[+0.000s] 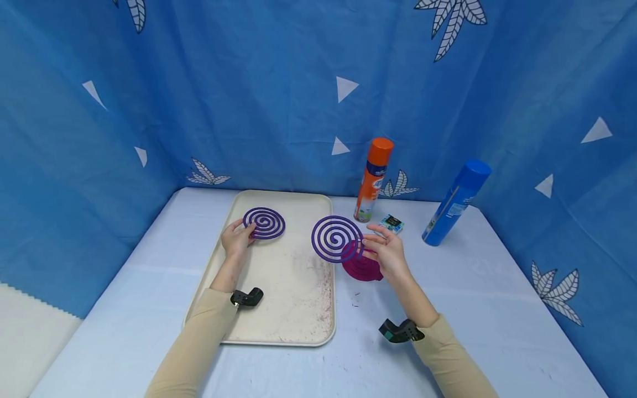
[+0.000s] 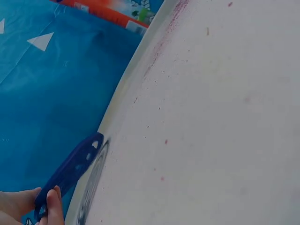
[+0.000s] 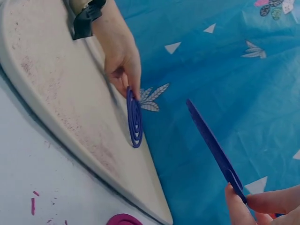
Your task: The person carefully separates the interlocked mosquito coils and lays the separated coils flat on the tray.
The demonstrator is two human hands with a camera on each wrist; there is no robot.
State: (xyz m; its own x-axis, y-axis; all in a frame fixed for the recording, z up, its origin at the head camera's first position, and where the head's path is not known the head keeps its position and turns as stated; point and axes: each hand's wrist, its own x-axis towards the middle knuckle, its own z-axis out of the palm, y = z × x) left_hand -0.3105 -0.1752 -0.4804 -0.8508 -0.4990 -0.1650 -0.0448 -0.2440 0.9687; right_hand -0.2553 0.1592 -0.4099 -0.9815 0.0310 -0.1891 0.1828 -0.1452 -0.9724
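In the head view my left hand [image 1: 238, 240] pinches the left edge of a purple spiral coil [image 1: 264, 223] above the tray's upper left part. My right hand [image 1: 388, 251] pinches a second purple coil [image 1: 335, 239] by its right edge, over the tray's right rim. Below and behind that coil a magenta coil [image 1: 365, 270] lies on the table, partly hidden. The left wrist view shows the fingers gripping the coil [image 2: 70, 168] close over the tray. Seen edge-on in the right wrist view, the right hand's coil [image 3: 213, 140] is tilted between thumb and fingers.
The cream tray [image 1: 283, 298] has reddish crumbs along its right side. An orange spray can [image 1: 372, 179] and a small packet [image 1: 392, 223] stand and lie at the back. A blue spray can [image 1: 455, 204] is farther right. Blue cloth [image 1: 278, 99] hangs behind.
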